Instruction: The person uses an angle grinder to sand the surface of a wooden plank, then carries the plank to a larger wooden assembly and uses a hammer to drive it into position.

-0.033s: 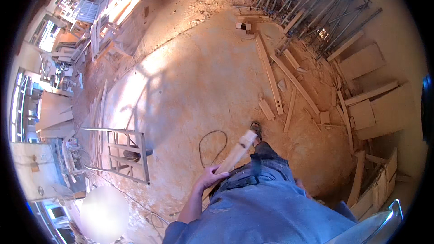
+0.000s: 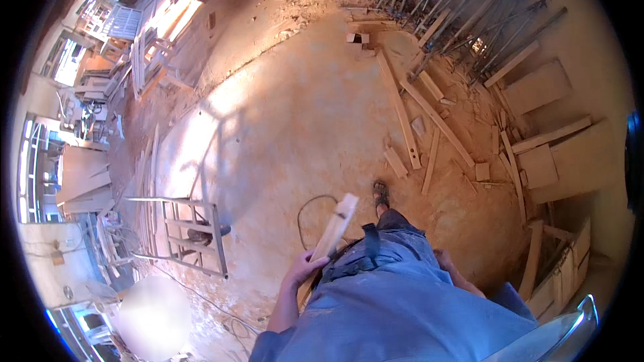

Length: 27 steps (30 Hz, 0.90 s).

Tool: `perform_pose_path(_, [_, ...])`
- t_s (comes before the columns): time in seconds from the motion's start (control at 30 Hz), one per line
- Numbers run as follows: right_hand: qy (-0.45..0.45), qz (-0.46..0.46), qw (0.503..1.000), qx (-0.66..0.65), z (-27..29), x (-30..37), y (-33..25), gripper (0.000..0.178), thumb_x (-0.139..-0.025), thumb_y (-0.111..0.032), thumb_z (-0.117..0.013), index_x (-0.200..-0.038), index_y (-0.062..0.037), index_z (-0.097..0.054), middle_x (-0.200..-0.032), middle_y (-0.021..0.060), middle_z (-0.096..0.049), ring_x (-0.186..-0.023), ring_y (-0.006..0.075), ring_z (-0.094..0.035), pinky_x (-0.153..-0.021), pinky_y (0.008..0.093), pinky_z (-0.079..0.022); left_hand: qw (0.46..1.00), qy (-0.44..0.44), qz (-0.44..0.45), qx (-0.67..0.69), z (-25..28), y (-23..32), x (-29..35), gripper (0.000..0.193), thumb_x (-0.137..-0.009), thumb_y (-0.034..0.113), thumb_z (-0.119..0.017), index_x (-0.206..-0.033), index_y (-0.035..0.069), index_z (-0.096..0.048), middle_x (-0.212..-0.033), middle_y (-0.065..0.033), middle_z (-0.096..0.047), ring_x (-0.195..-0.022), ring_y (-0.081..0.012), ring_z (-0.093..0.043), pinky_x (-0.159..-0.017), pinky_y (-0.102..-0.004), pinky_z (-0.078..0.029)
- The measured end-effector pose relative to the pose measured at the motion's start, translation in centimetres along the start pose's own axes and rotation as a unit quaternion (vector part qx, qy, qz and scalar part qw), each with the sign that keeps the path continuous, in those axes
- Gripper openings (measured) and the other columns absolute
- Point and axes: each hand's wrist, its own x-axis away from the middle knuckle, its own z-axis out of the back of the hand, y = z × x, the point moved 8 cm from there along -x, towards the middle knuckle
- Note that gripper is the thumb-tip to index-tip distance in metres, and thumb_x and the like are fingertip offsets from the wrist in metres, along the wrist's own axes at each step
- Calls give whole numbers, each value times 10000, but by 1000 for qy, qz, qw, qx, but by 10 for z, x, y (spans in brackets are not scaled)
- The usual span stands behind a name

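My left hand (image 2: pixel 307 267) is closed round a pale length of wood (image 2: pixel 335 226) with a dark band or notch near its far end. The wood slants forward from beside my left hip, and its lower part runs back past my wrist. Down at my right side hangs my right hand (image 2: pixel 445 261), partly behind the blue shirt (image 2: pixel 396 308). Its fingers are too hidden to read. One sandaled foot (image 2: pixel 381 192) shows ahead of me.
A metal frame (image 2: pixel 194 236) stands at the left. A thin cable (image 2: pixel 300 218) loops over the floor ahead. Long wooden beams (image 2: pixel 439 124) and offcuts lie at the right. Metal bar clamps (image 2: pixel 463 10) lean against the far-right wall, with boards (image 2: pixel 540 87) nearer.
The wood in my left hand has swung left and stands more steeply. More of my right hand and forearm shows. My leg and foot are more exposed, and the view has shifted slightly.
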Motion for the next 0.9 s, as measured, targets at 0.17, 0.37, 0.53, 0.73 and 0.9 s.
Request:
perform_pose_path(0.17, [91,80,985,121,79,-137,-155,405,-829,-139,-666,-1207,4,-675,-978,178,-709,-889,317,-666,-780,405,-538,981,116,101,117,79,-94,-17,440,-859,388,-786,-1067,4,-734,-910,-20,-689,-834,-136,-615,-736,-329,-497])
perform_pose_path(0.37, [189,206,946,164,158,-195,-448,319,-827,-129,-646,-1121,-10,-682,-1002,193,-729,-991,302,-705,-783,437,-549,922,234,223,212,98,-44,-33,474,-871,383,-774,-1122,-9,-687,-953,-59,-700,-801,-155,-643,-721,-340,-523])
perform_pose_path(0.53, [136,263,937,183,108,-243,-608,319,-817,-122,-625,-1103,-2,-701,-987,227,-729,-966,324,-710,-828,444,-543,867,236,234,371,152,-15,-120,463,-866,360,-784,-1131,-5,-676,-967,-74,-703,-805,-165,-654,-721,-338,-531])
perform_pose_path(0.73, [13,135,968,210,17,-233,-675,304,-897,-200,-623,-1116,-16,-725,-1032,230,-733,-971,325,-711,-830,452,-540,887,174,159,397,319,114,-233,458,-841,311,-813,-1139,-3,-662,-979,-94,-708,-811,-187,-671,-715,-340,-545])
perform_pose_path(0.9, [-64,108,980,157,-24,-262,-735,399,-899,-329,-679,-1134,-9,-718,-1073,211,-734,-1003,337,-704,-836,410,-540,975,181,48,120,461,287,-285,488,-720,159,-863,-1124,-23,-659,-952,-107,-713,-817,-241,-694,-688,-375,-569])
